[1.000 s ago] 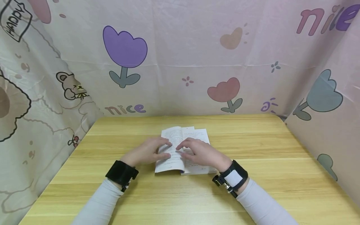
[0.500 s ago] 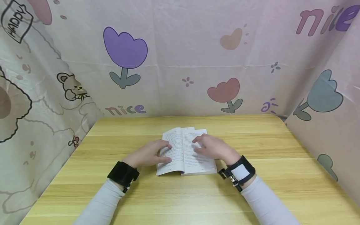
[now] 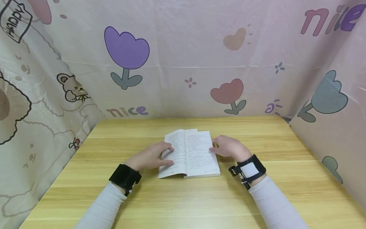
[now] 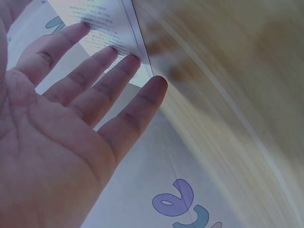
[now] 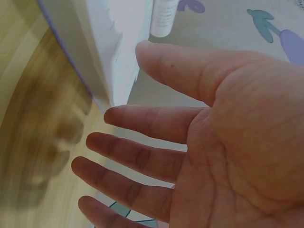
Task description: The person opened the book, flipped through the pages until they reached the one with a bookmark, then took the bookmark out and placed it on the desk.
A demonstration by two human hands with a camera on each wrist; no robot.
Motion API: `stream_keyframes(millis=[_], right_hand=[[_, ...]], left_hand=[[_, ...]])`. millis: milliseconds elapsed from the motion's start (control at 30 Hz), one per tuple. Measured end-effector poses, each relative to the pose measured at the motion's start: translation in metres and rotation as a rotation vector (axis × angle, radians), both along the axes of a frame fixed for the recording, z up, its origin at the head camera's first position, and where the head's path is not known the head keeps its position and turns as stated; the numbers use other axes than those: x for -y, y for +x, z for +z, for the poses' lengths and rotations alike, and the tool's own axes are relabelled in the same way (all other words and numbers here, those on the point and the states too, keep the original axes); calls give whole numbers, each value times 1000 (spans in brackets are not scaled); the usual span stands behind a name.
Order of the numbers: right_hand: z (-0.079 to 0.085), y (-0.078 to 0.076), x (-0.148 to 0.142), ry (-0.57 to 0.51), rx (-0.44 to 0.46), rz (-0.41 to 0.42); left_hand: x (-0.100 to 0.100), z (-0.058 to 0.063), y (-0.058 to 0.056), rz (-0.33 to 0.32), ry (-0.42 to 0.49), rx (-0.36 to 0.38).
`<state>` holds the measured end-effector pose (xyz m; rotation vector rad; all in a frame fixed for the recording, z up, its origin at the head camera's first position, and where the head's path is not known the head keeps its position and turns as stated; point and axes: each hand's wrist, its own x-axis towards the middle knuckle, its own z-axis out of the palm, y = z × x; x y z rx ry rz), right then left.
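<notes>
A paperback book (image 3: 200,157) lies spread open on the table, its pages covered in small print. My left hand (image 3: 151,156) rests over the left page, thumb and fingers apart. In the left wrist view its fingers stretch out straight across the page's outer side. At the book's right edge is my right hand (image 3: 231,148), the thumb tip touching or just over the right page's margin. The right wrist view shows straight, spread fingers (image 5: 137,154) beside the page block (image 5: 102,52), with nothing gripped.
Light wooden table (image 3: 183,203) surrounds the book. A printed cloth (image 3: 177,47) with flowers and lettering hangs behind and along both sides. Each wrist wears a black strap (image 3: 125,178) with a small camera.
My right hand has slid rightward from the book's middle, across the right page to its outer edge, uncovering the print. The left hand stays on the left page, nearly still.
</notes>
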<state>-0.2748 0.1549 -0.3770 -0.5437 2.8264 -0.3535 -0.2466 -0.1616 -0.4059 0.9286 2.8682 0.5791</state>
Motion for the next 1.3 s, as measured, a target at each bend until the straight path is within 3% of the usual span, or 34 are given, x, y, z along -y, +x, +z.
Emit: stream_keyframes(millis=[833,1100,1300], right_hand=[[-2,3,0,2,54,-30],[2,5,1,33,41,-25],[8,6,2,50,-23,-13]], left_hand=[[0,-3,-2,-15,-5,-6],[0,-3,-3,-22,-11,-11],[0,-2,-2,-25,-3,-7]])
